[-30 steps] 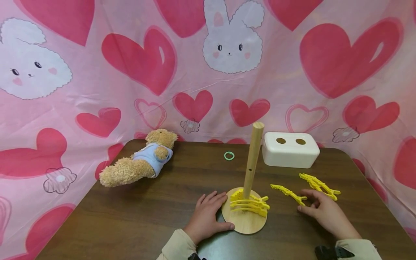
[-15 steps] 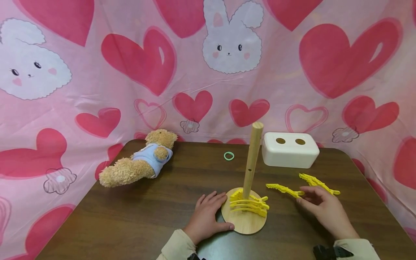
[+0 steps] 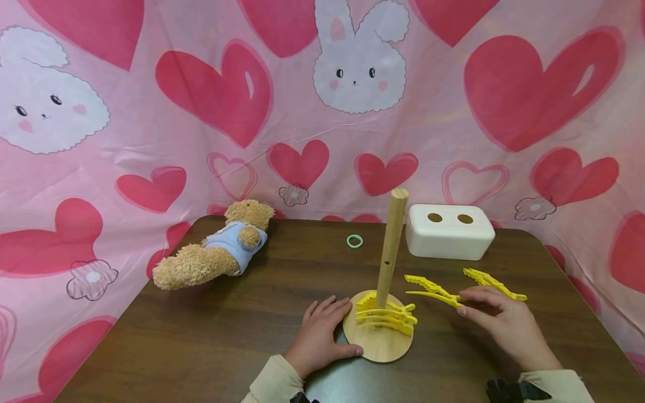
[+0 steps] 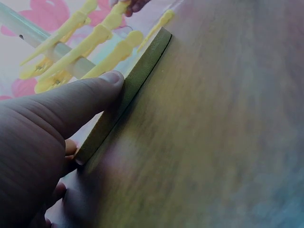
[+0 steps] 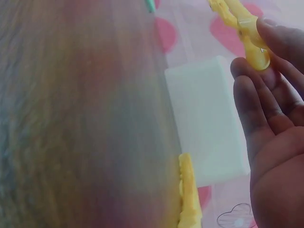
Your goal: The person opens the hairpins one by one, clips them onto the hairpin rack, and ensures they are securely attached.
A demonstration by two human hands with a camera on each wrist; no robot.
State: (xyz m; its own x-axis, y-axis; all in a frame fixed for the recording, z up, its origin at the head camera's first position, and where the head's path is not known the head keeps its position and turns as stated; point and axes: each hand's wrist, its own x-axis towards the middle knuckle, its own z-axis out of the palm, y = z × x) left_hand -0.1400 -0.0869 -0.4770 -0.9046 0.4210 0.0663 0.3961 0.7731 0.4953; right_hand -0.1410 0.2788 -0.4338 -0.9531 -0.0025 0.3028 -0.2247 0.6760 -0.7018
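My left hand (image 3: 322,336) holds the left rim of a wooden stand's round base (image 3: 380,350), its thumb near the front edge and its fingers farther back. In the left wrist view, the thumb (image 4: 90,97) lies against the base's edge (image 4: 142,71). Several yellow hair clips (image 3: 390,319) sit around the lower part of the upright wooden pole (image 3: 393,246). My right hand (image 3: 509,324) pinches the handle end of another yellow hair clip (image 5: 240,23) between thumb and fingers. This clip's jaws are spread apart and point left toward the pole, clear of it.
Behind the right hand another yellow hair clip (image 3: 494,284) lies on the table. A white box (image 3: 450,240) with two round holes stands at the back right. Between it and a teddy bear (image 3: 221,254) lies a green ring (image 3: 355,241). A pink curtain (image 3: 302,123) hangs behind.
My right hand has picked up the hair clip, drawn it left and squeezed it so that its jaws have parted. My left hand and the stand have stayed put.
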